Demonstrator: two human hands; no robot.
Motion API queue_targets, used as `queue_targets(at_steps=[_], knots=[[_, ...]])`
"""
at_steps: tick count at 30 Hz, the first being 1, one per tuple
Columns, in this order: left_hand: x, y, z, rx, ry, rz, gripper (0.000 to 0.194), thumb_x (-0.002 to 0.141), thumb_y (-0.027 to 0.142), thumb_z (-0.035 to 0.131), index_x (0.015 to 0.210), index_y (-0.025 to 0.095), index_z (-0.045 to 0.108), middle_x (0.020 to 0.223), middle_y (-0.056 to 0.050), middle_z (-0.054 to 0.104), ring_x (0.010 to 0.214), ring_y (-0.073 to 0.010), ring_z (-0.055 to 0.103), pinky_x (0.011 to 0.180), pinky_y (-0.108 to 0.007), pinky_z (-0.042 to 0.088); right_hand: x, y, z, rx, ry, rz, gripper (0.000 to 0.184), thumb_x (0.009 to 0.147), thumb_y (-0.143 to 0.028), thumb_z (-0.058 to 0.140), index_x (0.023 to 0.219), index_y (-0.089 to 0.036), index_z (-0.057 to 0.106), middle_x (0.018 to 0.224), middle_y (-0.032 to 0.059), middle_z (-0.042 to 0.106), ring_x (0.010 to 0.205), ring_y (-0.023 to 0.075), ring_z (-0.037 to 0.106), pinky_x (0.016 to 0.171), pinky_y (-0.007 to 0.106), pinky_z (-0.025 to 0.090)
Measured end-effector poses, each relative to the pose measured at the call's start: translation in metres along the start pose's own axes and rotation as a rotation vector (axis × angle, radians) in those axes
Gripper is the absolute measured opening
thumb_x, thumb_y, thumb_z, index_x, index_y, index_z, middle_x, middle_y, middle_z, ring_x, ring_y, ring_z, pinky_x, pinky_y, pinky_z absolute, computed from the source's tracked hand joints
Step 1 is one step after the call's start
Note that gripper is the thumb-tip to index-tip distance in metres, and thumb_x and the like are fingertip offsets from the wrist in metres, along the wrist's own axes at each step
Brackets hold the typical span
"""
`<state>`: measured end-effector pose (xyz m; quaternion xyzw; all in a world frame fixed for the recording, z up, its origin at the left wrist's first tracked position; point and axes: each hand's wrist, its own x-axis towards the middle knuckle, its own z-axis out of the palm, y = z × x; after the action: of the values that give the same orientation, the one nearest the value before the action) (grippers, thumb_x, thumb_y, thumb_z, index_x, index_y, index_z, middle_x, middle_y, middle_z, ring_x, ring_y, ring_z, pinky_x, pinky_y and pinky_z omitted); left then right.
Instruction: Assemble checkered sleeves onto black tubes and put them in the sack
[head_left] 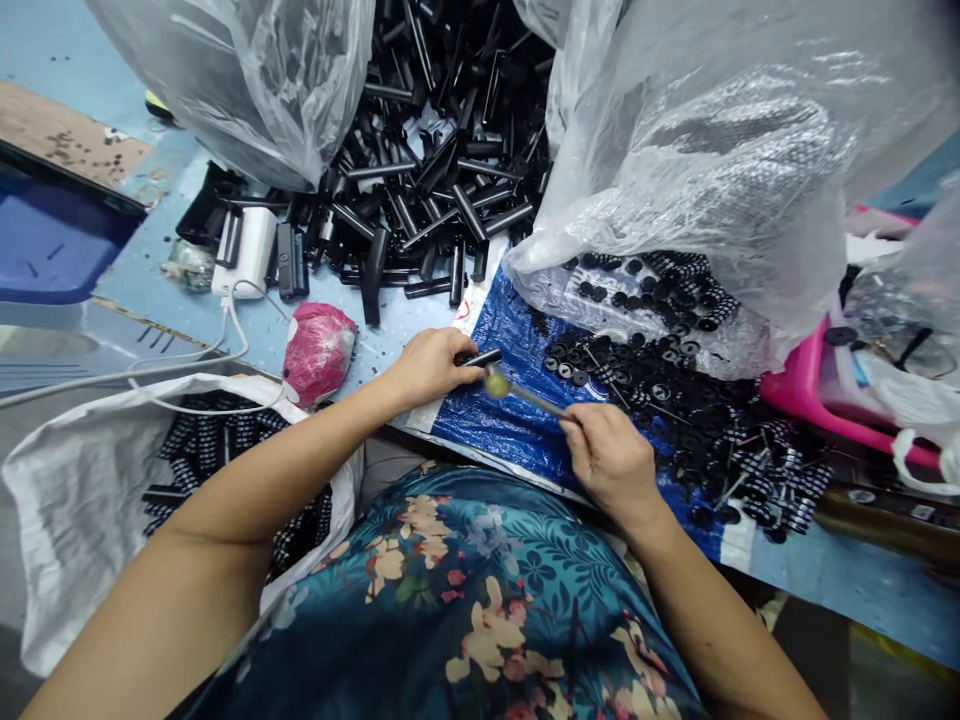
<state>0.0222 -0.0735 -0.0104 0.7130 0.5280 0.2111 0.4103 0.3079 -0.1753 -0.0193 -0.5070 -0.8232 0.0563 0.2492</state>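
My left hand (431, 365) is closed round a short black rod (484, 357), holding it flat on the blue tarp (510, 420). My right hand (611, 455) grips the thin handle of a small hammer with a yellowish head (496, 383). The hammer head sits right below the rod's free end. A heap of long black rods (435, 150) lies behind my left hand. Small black round caps (637, 370) are scattered on the tarp to the right of the hammer.
Clear plastic bags (712, 150) of parts bulge at the back. A white sack (67, 500) with striped black pieces lies at my left. A red wrapped bundle (319, 350), a white charger with cable (247, 250), a blue tray (52, 240) and a pink bin (802, 385) surround the area.
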Motion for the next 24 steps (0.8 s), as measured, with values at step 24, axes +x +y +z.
queue_targets(at_steps=[24], knots=[[-0.010,0.023,-0.057,0.213,-0.316,0.018,0.013,0.071,0.022,0.075,0.076,0.018,0.064,0.064,0.001,0.055,0.058,-0.0133,0.044,0.059,-0.029,0.030,0.014,-0.003,0.013,0.154,-0.051,-0.258,0.021,0.094,-0.023,0.064,0.115,-0.019,0.069,0.094,0.0068,0.073,0.081,0.0164,0.067,0.078,0.028,0.055]])
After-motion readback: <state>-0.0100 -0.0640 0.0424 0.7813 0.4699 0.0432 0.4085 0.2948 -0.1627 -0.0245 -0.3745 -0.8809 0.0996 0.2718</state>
